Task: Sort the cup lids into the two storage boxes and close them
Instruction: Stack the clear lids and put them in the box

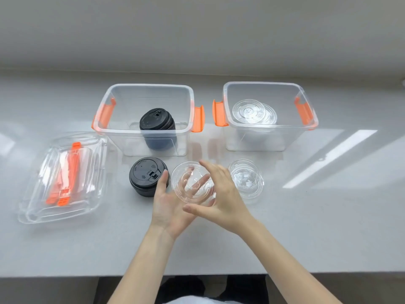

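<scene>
Two clear storage boxes with orange latches stand open at the back. The left box [114,130] holds a stack of black lids [156,122]. The right box [306,128] holds clear lids [252,111]. In front, a stack of black lids [145,175] sits on the counter, and a pile of clear lids [246,179] lies to the right. Both hands hold a clear lid [192,183] above the counter between those piles. My left hand [166,205] cups it from below and my right hand [221,200] grips its right edge.
Two clear box covers with orange handles [63,178] lie stacked at the left of the grey counter [306,227]. A wall rises behind the boxes. The counter's front edge runs near the bottom of the view.
</scene>
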`<state>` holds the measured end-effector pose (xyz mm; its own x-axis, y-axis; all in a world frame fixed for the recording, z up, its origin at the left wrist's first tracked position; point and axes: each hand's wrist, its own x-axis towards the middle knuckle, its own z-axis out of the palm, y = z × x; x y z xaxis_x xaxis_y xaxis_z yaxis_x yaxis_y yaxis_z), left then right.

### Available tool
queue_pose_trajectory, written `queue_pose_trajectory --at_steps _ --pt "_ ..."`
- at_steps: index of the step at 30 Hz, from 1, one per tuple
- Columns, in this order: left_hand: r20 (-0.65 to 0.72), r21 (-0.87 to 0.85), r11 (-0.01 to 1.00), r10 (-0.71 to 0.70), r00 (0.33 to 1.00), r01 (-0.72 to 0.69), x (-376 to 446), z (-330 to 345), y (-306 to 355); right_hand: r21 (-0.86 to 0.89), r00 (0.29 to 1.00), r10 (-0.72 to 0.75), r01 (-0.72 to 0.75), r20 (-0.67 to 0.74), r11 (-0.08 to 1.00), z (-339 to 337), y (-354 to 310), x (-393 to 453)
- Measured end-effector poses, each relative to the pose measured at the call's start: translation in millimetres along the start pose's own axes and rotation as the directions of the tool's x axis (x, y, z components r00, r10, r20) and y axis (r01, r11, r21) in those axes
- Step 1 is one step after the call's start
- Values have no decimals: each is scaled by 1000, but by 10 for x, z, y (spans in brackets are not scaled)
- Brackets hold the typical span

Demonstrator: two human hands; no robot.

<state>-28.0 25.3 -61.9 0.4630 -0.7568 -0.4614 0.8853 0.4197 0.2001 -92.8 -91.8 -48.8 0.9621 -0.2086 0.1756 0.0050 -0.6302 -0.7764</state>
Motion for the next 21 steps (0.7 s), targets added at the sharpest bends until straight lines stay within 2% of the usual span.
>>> queue_pose_trajectory --at_steps 5,7,10,11,12,14,15,17,21 --pt "52 87 993 -82 995 77 110 82 -15 -29 997 47 -46 67 999 -98 8 -44" --pt "35 108 988 -112 993 107 155 73 -26 28 990 94 -97 105 995 -147 72 -76" --pt "-6 138 980 -143 990 142 206 37 -21 181 957 289 -282 -12 942 -300 248 -102" --pt "-13 149 978 -149 989 149 219 15 -21 140 940 330 -317 -83 938 -358 364 -106" --pt "-23 159 975 -151 988 153 227 0 -23 20 929 347 -348 -126 937 -415 496 -106" --pt "-51 169 973 -151 987 158 222 -21 -38 -236 915 398 -401 -65 885 -465 713 -134" --pt "-57 170 973 -151 987 158 217 -34 -44 -308 899 438 -420 -14 854 -455 792 -154" --pt "-66 169 974 -141 988 150 203 -61 -54 -347 880 475 -441 17 828 -392 892 -199" --pt "-78 160 978 -122 989 134 220 -80 -54 -353 901 430 -423 -61 835 -354 938 -186"
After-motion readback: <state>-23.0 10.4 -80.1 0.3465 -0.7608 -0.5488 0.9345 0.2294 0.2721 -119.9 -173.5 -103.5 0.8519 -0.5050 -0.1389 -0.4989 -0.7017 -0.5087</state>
